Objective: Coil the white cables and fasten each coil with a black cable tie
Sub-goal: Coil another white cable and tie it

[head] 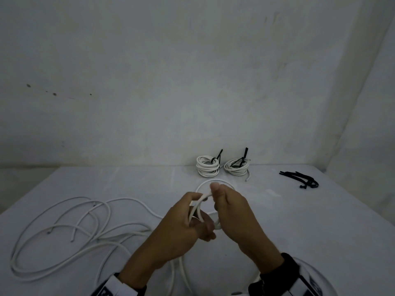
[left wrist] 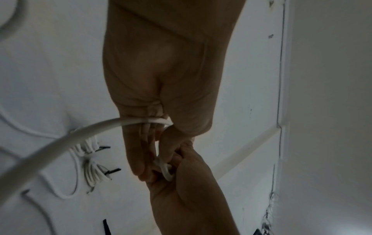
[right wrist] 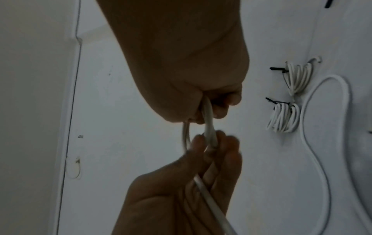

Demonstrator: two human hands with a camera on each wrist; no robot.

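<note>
Over the middle of the table, both hands work one white cable. My left hand has its fingers curled round a few small loops of it. My right hand grips the same cable just to the right, thumb up. In the right wrist view the cable runs from the right hand's fist into the left hand's fingers. One wide loop arcs beyond the hands. The cable's tail trails down toward me. Loose black cable ties lie at the far right.
Two tied coils, each with a black tie sticking up, sit at the table's back edge by the wall. Loose white cables sprawl over the left half of the white table. A wall corner closes the right side.
</note>
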